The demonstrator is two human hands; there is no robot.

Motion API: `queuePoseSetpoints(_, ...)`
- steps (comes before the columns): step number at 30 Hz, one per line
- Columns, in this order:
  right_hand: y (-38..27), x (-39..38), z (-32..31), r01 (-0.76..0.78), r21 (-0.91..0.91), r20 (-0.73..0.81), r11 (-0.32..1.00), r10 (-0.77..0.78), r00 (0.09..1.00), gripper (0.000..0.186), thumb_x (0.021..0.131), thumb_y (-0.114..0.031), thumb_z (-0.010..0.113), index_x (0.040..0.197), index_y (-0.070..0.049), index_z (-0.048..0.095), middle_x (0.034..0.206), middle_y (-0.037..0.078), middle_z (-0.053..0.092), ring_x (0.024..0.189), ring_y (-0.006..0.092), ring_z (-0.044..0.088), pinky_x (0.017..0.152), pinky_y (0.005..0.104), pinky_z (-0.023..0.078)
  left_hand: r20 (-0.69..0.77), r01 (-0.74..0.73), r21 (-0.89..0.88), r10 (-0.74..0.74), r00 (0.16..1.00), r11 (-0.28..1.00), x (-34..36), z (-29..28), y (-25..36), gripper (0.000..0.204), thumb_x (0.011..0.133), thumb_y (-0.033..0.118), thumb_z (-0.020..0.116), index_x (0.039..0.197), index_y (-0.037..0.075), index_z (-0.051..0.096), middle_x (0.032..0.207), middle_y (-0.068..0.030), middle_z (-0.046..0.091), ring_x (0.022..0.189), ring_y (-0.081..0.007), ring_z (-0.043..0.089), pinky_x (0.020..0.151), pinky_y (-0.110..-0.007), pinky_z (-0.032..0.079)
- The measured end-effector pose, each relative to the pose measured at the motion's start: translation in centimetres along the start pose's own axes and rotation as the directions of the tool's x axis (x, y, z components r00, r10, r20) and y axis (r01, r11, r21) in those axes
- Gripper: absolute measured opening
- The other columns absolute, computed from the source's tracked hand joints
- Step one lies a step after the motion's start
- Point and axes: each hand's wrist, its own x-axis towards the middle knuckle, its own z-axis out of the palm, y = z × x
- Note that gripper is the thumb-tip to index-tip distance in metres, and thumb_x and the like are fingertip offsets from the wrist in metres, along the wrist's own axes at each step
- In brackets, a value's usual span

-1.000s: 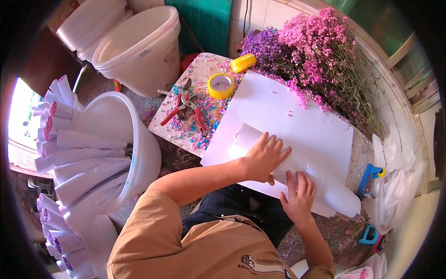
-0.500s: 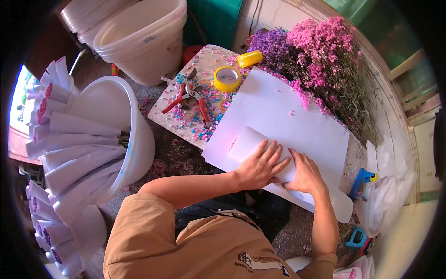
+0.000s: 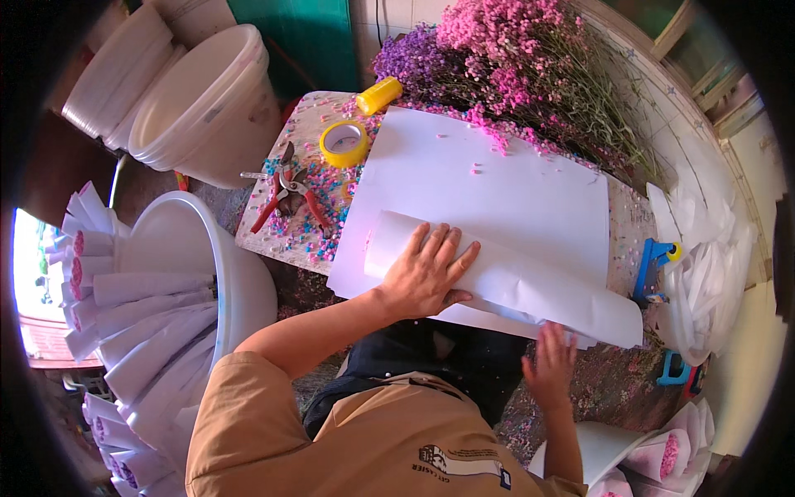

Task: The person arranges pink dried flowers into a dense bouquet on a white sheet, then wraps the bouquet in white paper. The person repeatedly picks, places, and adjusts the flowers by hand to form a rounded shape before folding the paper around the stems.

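My left hand (image 3: 424, 273) lies flat and spread on the rolled white paper (image 3: 505, 286), whose long axis slants from it to my open right hand (image 3: 551, 364) at the roll's nearer end.

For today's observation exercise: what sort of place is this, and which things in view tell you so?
Probably a flower-wrapping workshop. Bunches of pink and purple flowers lie by a white paper sheet, red pruning shears rest on the table, and paper-wrapped bouquets fill a white tub.
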Motion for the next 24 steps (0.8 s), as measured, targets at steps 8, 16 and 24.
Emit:
queuePoseSetpoints(8,10.5,2.4,-0.9,-0.338,-0.027,0.159,0.941,0.338,0.927,0.059,0.082,-0.027,0.078,0.133,-0.003,0.062,0.137,0.021,0.060,0.132,0.0415,0.052,0.115,0.0616,0.033,0.003,0.012,0.002,-0.012,1.000,1.000,0.2,0.1,0.4,0.084,0.091,0.062,0.061,0.151,0.007,0.045,0.141,-0.0235,0.051,0.133,-0.0413,0.049,0.114,-0.059,0.034)
queuePoseSetpoints(16,15.1,3.6,0.3,-0.195,0.206,0.210,0.959,0.151,0.966,0.045,0.081,-0.025,0.078,0.120,-0.004,0.069,0.118,0.019,0.070,0.109,0.0409,0.065,0.095,0.0473,0.052,0.007,0.009,-0.011,-0.009,1.000,1.000,-0.3,0.3,0.7,0.088,0.087,0.061,0.066,0.153,0.008,0.043,0.143,-0.0237,0.049,0.134,-0.0411,0.048,0.114,-0.060,0.034)
queuePoseSetpoints(24,14.2,2.4,0.3,-0.211,0.192,0.091,0.958,0.197,0.976,0.049,0.082,-0.026,0.080,0.123,-0.002,0.068,0.122,0.021,0.069,0.113,0.0411,0.064,0.099,0.0477,0.050,0.007,0.003,-0.011,-0.003,1.000,1.000,-0.3,0.5,0.6,0.086,0.089,0.062,0.063,0.152,0.007,0.043,0.142,-0.0246,0.051,0.133,-0.0410,0.049,0.114,-0.060,0.034)
